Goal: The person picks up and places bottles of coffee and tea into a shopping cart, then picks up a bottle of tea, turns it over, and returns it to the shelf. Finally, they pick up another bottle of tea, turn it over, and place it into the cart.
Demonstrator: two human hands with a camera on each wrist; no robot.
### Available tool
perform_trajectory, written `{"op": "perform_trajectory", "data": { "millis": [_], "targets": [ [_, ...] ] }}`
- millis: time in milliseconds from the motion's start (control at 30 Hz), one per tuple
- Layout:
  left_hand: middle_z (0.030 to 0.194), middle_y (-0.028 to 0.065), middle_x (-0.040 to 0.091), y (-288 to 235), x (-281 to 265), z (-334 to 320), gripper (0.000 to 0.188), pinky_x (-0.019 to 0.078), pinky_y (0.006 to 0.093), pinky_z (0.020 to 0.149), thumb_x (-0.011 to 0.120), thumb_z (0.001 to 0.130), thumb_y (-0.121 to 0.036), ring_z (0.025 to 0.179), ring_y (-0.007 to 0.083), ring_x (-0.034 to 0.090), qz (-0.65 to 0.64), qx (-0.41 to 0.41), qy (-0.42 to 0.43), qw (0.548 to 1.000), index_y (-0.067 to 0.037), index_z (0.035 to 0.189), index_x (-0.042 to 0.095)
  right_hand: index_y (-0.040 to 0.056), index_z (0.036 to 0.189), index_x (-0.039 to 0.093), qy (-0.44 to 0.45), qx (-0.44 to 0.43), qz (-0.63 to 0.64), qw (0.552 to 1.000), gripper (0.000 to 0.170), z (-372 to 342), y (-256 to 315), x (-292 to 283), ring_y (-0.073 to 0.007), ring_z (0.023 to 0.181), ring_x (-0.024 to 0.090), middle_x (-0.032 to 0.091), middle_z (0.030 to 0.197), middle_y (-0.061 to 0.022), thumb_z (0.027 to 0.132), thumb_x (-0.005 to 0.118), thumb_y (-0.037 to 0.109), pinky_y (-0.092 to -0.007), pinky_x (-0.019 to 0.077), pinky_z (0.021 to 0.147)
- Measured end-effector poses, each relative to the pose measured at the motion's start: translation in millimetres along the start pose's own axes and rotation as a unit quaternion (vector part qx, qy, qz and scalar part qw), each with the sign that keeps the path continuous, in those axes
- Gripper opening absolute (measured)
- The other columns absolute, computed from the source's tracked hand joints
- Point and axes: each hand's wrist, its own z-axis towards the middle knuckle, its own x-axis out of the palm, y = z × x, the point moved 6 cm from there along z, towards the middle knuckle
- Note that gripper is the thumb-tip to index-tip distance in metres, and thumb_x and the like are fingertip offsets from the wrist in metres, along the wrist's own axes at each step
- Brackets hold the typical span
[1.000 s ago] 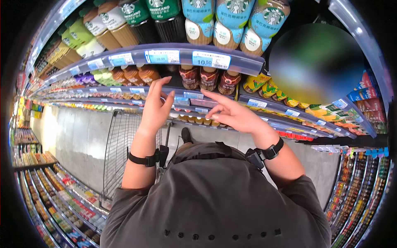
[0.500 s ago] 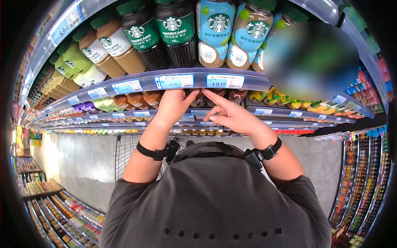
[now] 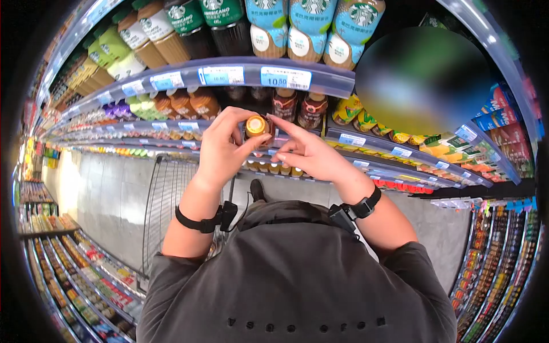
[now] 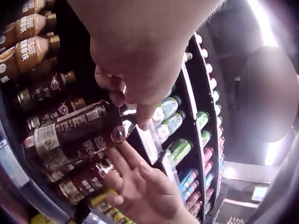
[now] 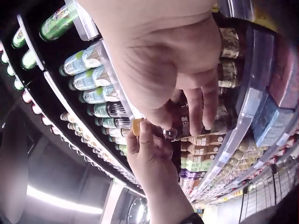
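Observation:
My left hand (image 3: pixel 222 150) grips a dark brown bottled drink (image 4: pixel 77 133) near its neck, in front of the shelf. The bottle's yellow cap (image 3: pixel 255 126) faces up towards my head and shows between thumb and fingers. On the other side is my right hand (image 3: pixel 311 154), its fingers loosely extended and the fingertips right at the bottle. In the left wrist view the right palm faces the bottle from below. Similar dark bottles (image 3: pixel 312 110) with red labels stand on the shelf just behind. The right wrist view shows the bottle partly hidden behind the right fingers.
Above the hands runs a shelf edge with price tags (image 3: pixel 286 78), bearing large coffee bottles (image 3: pixel 309 28). Orange-brown bottles (image 3: pixel 203 104) stand left on the lower shelf, yellow packs (image 3: pixel 346 110) right. A wire shopping cart (image 3: pixel 163 200) is at my left side. More stocked shelves (image 3: pixel 80 274) lie behind.
My left hand reached in under the upper shelf edge and has drawn back with a dark bottle in its grip. The right hand stays close beside it. The head view has tilted.

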Motion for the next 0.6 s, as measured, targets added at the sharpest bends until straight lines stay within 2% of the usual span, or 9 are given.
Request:
{"op": "perform_trajectory", "data": {
  "millis": [33, 133, 200, 267, 300, 400, 467, 533, 600],
  "targets": [
    [0.097, 0.004, 0.067, -8.7, 2.3, -11.0, 0.038, 0.0414, 0.0248, 0.051, 0.09, 0.075, -0.012, 0.057, 0.0095, 0.051, 0.009, -0.008, 0.002, 1.0, -0.005, 0.107, 0.071, 0.0126, 0.163, 0.029, -0.01, -0.022, 0.006, 1.0, 0.077, -3.4, -3.3, 3.2, -0.0089, 0.084, 0.064, 0.069, 0.102, -0.0057, 0.098, 0.069, 0.012, -0.0278, 0.0536, 0.076],
    [0.087, 0.0031, 0.063, -26.2, 8.3, -46.9, 0.039, 0.0416, 0.026, 0.052, 0.092, 0.074, -0.017, 0.056, 0.0097, 0.049, 0.048, -0.042, 0.0, 0.998, -0.005, 0.104, 0.072, 0.0078, 0.16, 0.035, 0.039, -0.003, 0.022, 0.999, 0.075, -18.9, -14.0, 19.4, -0.0076, 0.084, 0.063, 0.068, 0.108, -0.0063, 0.096, 0.072, 0.014, -0.0269, 0.0524, 0.074],
    [0.086, 0.0017, 0.063, -30.9, 9.1, -72.4, 0.037, 0.0389, 0.0226, 0.052, 0.092, 0.073, -0.012, 0.058, 0.0054, 0.049, 0.051, -0.082, -0.006, 0.995, -0.001, 0.101, 0.07, 0.0041, 0.156, 0.04, 0.074, 0.013, 0.066, 0.995, 0.075, -21.3, -58.2, 30.4, -0.0088, 0.083, 0.063, 0.067, 0.113, -0.0072, 0.093, 0.078, 0.018, -0.0275, 0.0525, 0.073],
    [0.084, 0.001, 0.061, -35.4, 5.4, -98.4, 0.037, 0.0389, 0.0221, 0.052, 0.092, 0.074, -0.012, 0.058, 0.0051, 0.049, 0.063, -0.114, -0.005, 0.991, -0.001, 0.101, 0.069, 0.0044, 0.154, 0.043, 0.145, -0.004, 0.006, 0.989, 0.076, -29.8, -92.0, 48.0, -0.0107, 0.081, 0.063, 0.067, 0.113, -0.0074, 0.09, 0.081, 0.021, -0.0282, 0.0524, 0.071],
    [0.083, 0.001, 0.061, -37.1, 2.2, -110.5, 0.036, 0.0389, 0.0218, 0.052, 0.092, 0.074, -0.012, 0.058, 0.005, 0.05, 0.065, -0.128, -0.014, 0.99, -0.001, 0.101, 0.069, 0.0045, 0.149, 0.047, 0.179, 0.056, -0.022, 0.982, 0.076, -38.5, -80.1, 54.2, -0.0138, 0.08, 0.063, 0.068, 0.116, -0.0097, 0.086, 0.083, 0.026, -0.0307, 0.0522, 0.072],
    [0.081, 0.0004, 0.061, -42.5, -16.3, -141.4, 0.035, 0.0393, 0.021, 0.052, 0.091, 0.076, -0.011, 0.06, 0.0047, 0.053, 0.086, -0.16, -0.037, 0.983, -0.001, 0.101, 0.068, 0.0048, 0.145, 0.051, 0.251, 0.072, -0.113, 0.959, 0.073, -43.4, -85.9, 80.0, -0.0163, 0.079, 0.063, 0.069, 0.119, -0.012, 0.084, 0.083, 0.028, -0.0328, 0.0518, 0.073],
    [0.082, 0.0, 0.063, -42.4, -32.4, -161.0, 0.033, 0.0397, 0.0203, 0.052, 0.089, 0.079, -0.012, 0.062, 0.0038, 0.054, 0.081, -0.18, -0.059, 0.979, -0.001, 0.101, 0.066, 0.0048, 0.141, 0.053, 0.258, 0.042, -0.095, 0.96, 0.071, -43.5, -82.4, 101.0, -0.0185, 0.082, 0.065, 0.069, 0.121, -0.013, 0.082, 0.083, 0.03, -0.0347, 0.0524, 0.075],
    [0.084, -0.0002, 0.066, -38.3, -48.9, -183.4, 0.032, 0.0422, 0.0206, 0.055, 0.087, 0.082, -0.011, 0.065, 0.0038, 0.056, 0.09, -0.219, -0.06, 0.97, -0.002, 0.102, 0.064, 0.0048, 0.142, 0.053, 0.298, 0.053, -0.111, 0.947, 0.071, -42.9, -72.8, 122.7, -0.018, 0.088, 0.067, 0.069, 0.12, -0.0126, 0.082, 0.083, 0.029, -0.0347, 0.0531, 0.077],
    [0.086, -0.0002, 0.067, -29.9, -68.8, -207.4, 0.03, 0.045, 0.0211, 0.061, 0.084, 0.085, -0.01, 0.07, 0.0045, 0.058, 0.068, -0.25, -0.109, 0.96, -0.002, 0.104, 0.063, 0.0041, 0.14, 0.056, 0.32, 0.08, -0.094, 0.939, 0.069, -43.4, -65.9, 140.4, -0.0195, 0.094, 0.069, 0.07, 0.119, -0.0125, 0.082, 0.084, 0.029, -0.0352, 0.0537, 0.081]
  ]
}}
